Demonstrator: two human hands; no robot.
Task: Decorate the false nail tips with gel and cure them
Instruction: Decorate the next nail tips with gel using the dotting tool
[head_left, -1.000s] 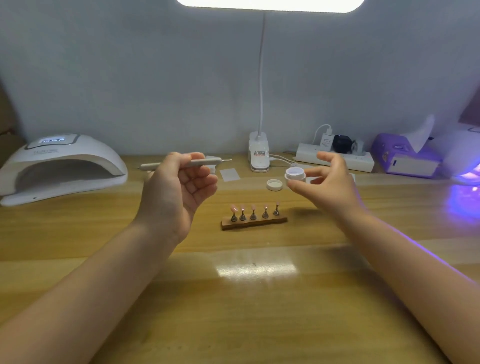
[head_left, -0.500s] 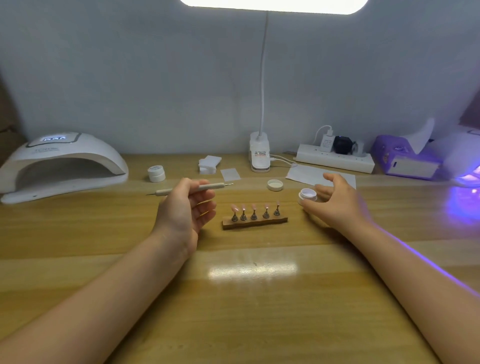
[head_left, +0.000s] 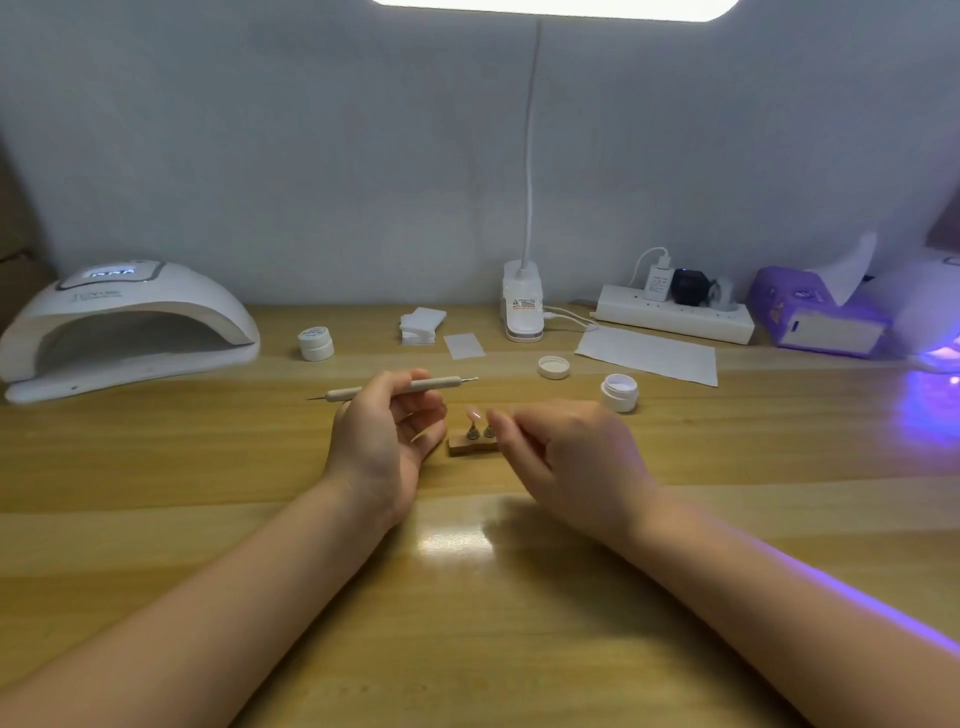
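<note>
I see a wooden table (head_left: 156, 519) carrying a white nail lamp (head_left: 124, 332) at far left, a closed gel pot (head_left: 316, 343), stacked white pads (head_left: 422, 325), a desk lamp base (head_left: 522, 306), a power strip (head_left: 675, 314), paper sheet (head_left: 649, 356), loose lid (head_left: 554, 367), open gel pot (head_left: 619, 392), and wooden nail-tip stand (head_left: 470, 446).

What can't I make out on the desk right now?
- Nail tips, head view: the right hand covers most of the row and most of the wooden stand; only two are visible.
- Right fingers: blurred, so contact with a tip is unclear.
- Open jar: contents too small to judge.
- Lamp at right: cut off by the frame edge.
- Left hand: the tool tips are too fine to read.
</note>
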